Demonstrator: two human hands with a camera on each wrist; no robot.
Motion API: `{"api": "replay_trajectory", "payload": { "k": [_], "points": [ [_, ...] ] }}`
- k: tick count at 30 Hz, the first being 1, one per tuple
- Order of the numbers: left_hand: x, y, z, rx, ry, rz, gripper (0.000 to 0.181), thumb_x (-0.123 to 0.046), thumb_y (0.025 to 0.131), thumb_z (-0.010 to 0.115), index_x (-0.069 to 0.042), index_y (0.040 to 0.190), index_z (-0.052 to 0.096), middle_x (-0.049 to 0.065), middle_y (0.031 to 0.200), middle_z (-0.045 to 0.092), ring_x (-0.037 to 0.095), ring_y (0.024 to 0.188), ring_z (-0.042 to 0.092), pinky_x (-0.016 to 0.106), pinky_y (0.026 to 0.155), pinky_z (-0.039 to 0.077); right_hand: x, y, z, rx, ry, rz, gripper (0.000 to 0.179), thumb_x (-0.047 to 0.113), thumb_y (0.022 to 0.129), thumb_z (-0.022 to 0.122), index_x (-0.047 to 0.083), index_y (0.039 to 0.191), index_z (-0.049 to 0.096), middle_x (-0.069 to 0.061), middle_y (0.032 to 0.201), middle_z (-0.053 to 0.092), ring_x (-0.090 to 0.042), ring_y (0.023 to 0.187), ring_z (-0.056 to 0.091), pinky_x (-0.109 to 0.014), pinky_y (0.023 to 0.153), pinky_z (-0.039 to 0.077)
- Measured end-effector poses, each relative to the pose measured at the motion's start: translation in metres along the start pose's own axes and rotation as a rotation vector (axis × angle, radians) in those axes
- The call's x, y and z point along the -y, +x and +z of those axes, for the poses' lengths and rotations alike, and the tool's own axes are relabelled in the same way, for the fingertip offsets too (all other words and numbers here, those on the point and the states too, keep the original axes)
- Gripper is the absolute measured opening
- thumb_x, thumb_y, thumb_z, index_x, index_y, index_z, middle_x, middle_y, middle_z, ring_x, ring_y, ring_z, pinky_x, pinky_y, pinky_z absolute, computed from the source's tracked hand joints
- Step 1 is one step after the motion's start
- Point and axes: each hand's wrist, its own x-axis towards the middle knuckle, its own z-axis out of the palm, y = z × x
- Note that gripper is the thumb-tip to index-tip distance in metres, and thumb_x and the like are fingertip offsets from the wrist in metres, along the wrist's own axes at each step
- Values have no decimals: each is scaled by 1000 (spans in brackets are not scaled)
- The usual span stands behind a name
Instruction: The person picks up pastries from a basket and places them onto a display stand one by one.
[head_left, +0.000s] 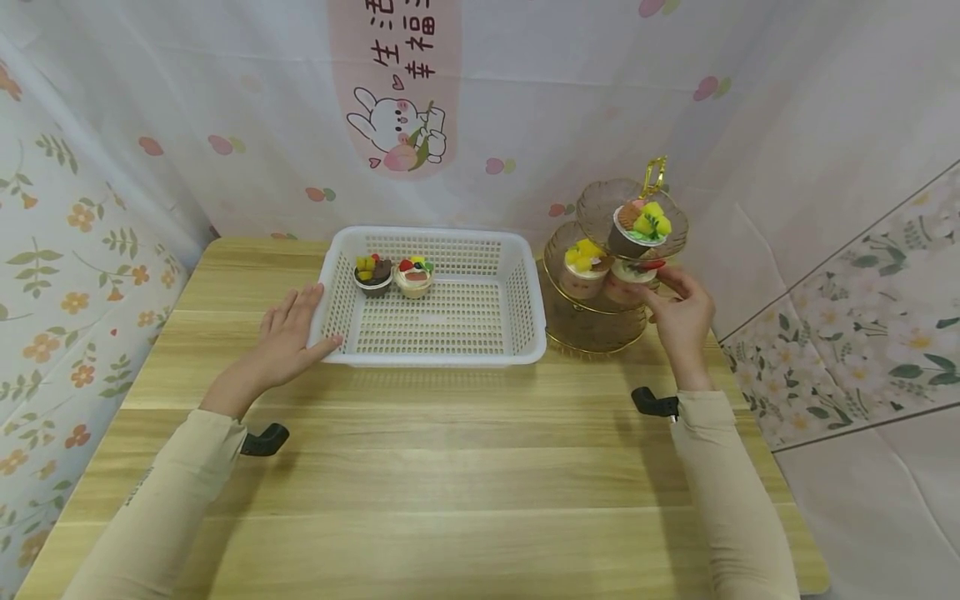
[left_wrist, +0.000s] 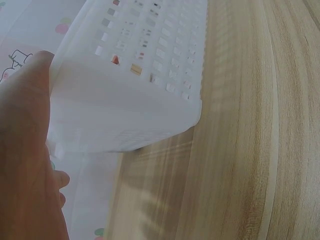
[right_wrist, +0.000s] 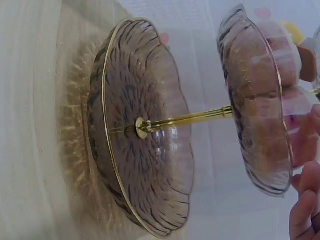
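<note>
My left hand (head_left: 288, 333) rests at the left end of a white plastic basket (head_left: 432, 360), fingers straight along its outer side and thumb over the front corner. Inside the basket, a dark-cupped toy cupcake (head_left: 373, 287) and a cream-topped one (head_left: 413, 283) sit side by side. My right hand (head_left: 684, 312) is at the middle tier of a three-tier cake stand (head_left: 592, 329), its thumb and fingers pinching a pink-cupped cupcake (head_left: 624, 287). Beside that one stands a yellow-topped cupcake (head_left: 582, 279). A dark-cupped cupcake (head_left: 636, 237) sits on the top tier.
The stand's bottom tier (right_wrist: 145, 85) is a clear scalloped plate with a gold rim. A gold handle (head_left: 654, 175) rises from the stand's top. Behind the wooden table (head_left: 450, 467) hangs a printed curtain (head_left: 262, 108); a floral wall covering (head_left: 885, 342) stands at the right.
</note>
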Motion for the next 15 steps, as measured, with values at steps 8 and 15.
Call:
{"api": "replay_trajectory", "payload": {
  "k": [8, 15],
  "points": [
    [2, -1, 2, -7, 0, 7, 93, -52, 100, 46, -10, 159, -12, 21, 167, -9, 45, 153, -13, 72, 115, -7, 1, -9, -16, -60, 41, -11, 50, 12, 77, 84, 6, 124, 68, -11, 120, 72, 1, 56, 62, -12, 52, 49],
    [2, 0, 2, -13, -13, 14, 93, -53, 100, 45, -10, 159, -12, 22, 167, -8, 45, 153, -12, 72, 115, -7, 18, -49, -6, -161, -6, -156, 40, 17, 79, 84, 12, 117, 73, -3, 108, 76, -7, 87, 68, -11, 71, 51]
  ]
}}
